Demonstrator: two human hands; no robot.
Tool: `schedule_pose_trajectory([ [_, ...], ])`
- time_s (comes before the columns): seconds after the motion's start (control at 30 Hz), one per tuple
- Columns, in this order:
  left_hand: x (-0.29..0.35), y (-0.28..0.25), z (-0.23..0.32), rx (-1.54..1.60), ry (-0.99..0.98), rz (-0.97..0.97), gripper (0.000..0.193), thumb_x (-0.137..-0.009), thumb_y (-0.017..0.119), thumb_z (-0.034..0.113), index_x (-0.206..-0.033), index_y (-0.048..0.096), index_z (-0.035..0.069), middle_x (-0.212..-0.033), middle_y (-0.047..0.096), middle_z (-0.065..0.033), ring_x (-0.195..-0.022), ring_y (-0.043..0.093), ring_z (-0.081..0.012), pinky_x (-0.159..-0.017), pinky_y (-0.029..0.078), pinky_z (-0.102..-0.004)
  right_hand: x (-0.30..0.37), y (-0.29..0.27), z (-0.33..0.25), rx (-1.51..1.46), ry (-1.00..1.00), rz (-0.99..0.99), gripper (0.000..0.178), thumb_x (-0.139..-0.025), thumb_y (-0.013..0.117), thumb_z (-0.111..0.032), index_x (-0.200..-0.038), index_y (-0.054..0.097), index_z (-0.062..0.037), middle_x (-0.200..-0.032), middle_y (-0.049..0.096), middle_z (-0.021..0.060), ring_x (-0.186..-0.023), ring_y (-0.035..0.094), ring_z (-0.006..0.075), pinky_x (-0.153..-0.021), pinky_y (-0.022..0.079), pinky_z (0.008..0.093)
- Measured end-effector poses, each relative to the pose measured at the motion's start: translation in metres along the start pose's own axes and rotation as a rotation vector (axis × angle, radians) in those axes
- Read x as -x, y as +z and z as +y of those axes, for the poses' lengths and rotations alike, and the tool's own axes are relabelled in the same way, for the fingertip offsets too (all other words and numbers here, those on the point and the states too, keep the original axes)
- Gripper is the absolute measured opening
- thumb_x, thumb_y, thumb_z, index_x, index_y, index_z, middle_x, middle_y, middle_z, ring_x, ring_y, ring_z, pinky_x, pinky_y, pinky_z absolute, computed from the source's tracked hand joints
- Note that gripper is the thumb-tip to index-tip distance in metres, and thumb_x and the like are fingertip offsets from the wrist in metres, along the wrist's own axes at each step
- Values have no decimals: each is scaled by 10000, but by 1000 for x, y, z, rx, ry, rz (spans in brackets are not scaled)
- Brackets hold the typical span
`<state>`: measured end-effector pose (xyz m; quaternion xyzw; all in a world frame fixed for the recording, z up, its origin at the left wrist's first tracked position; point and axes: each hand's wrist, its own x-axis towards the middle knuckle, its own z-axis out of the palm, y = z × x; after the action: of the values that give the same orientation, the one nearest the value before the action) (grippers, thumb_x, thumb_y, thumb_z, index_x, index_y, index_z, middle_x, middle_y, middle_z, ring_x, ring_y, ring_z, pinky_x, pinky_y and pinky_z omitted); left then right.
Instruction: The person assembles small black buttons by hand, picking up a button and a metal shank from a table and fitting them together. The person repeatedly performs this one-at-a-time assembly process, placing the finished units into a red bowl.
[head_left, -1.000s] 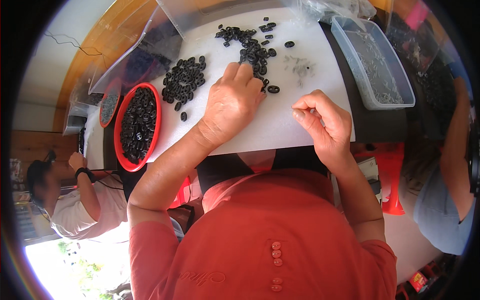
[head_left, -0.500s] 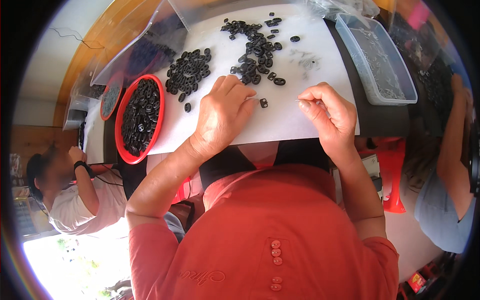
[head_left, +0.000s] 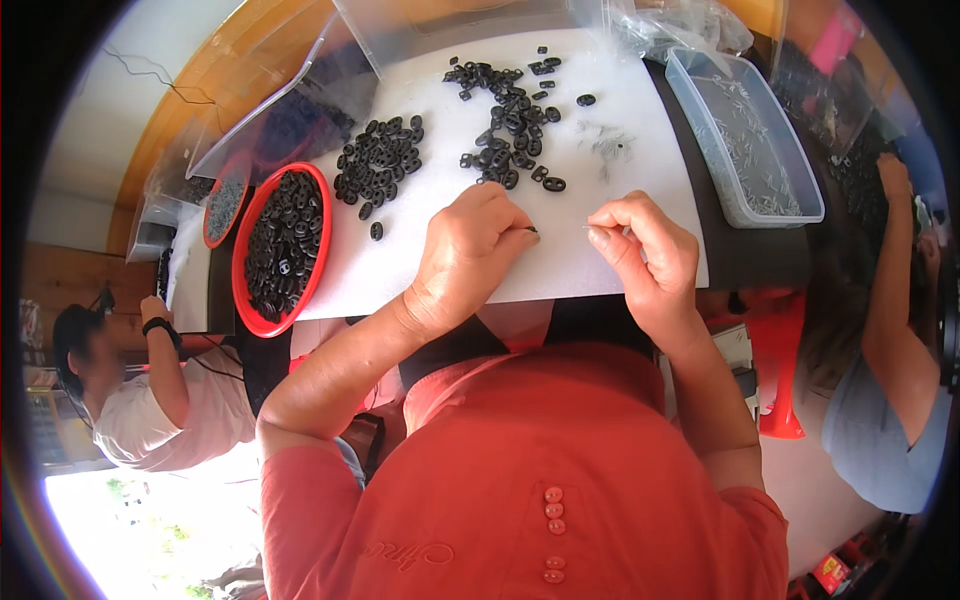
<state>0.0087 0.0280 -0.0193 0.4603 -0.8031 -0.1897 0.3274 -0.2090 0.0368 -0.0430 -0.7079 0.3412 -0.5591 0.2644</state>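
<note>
A: What is the left hand (head_left: 468,262) doing?

B: It rests on the white table (head_left: 420,270), fingers (head_left: 512,222) curled shut. A small black ring piece (head_left: 532,230) shows at the fingertips, pinched between them.

A: And the right hand (head_left: 645,252)?

B: It is held just beside the left, over the table's near edge. Thumb and forefinger are closed on a thin metal pin (head_left: 592,227), which points toward the left hand's piece. The two are close, though I cannot tell whether they touch.

A: Where are the other black pieces?

B: A loose heap of black ring pieces (head_left: 505,125) lies on the table beyond both hands. A second cluster (head_left: 380,160) sits to the left of it. One stray piece (head_left: 376,231) lies alone, near the left hand.

A: Any containers?

B: A red bowl (head_left: 312,268) full of the same black pieces stands at the table's left edge, with a smaller red bowl (head_left: 226,198) farther left. A clear plastic tub (head_left: 745,215) holding thin metal pins sits at the right. A small scatter of pins (head_left: 606,142) lies between the heap and that tub.

A: Anyone else nearby?

B: A person in a white shirt (head_left: 150,400) at lower left, and another person's arm (head_left: 895,300) at the right.
</note>
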Motion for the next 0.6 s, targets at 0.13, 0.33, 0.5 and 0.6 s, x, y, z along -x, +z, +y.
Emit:
schedule_pose_trajectory([
  [0.13, 6, 0, 7, 186, -127, 36, 74, -866, 692, 50, -914, 668, -2, -800, 609, -74, -707, 587, -197, -638, 478, -328, -6, 16, -5, 86, -121, 12, 128, -855, 647, 75, -935, 607, -18, -785, 610, 112, -659, 616, 275, -576, 478, 354],
  [0.33, 11, -4, 21, 778, -532, 56, 118, -956, 654, 76, -1011, 649, -28, -843, 648, -48, -695, 577, -110, -590, 458, -239, -15, 55, -10, -89, -45, 82, 111, -917, 640, 51, -998, 588, -4, -823, 646, 98, -676, 635, 203, -615, 502, 294],
  [0.5, 23, -6, 26, 1066, -540, 217, 127, -951, 646, 76, -980, 631, -46, -823, 648, -72, -670, 581, -116, -561, 459, -243, -11, 69, -14, -230, 73, 97, 88, -951, 633, 32, -1020, 587, 3, -863, 667, 69, -715, 624, 124, -658, 510, 258],
  [0.6, 25, -8, 13, 1047, -550, 210, 106, -967, 620, 37, -1023, 628, -53, -844, 656, -93, -655, 603, -136, -545, 464, -257, -10, 75, -15, -272, 116, 85, 67, -956, 630, 25, -1009, 594, 7, -865, 660, 60, -730, 609, 105, -681, 504, 243],
])
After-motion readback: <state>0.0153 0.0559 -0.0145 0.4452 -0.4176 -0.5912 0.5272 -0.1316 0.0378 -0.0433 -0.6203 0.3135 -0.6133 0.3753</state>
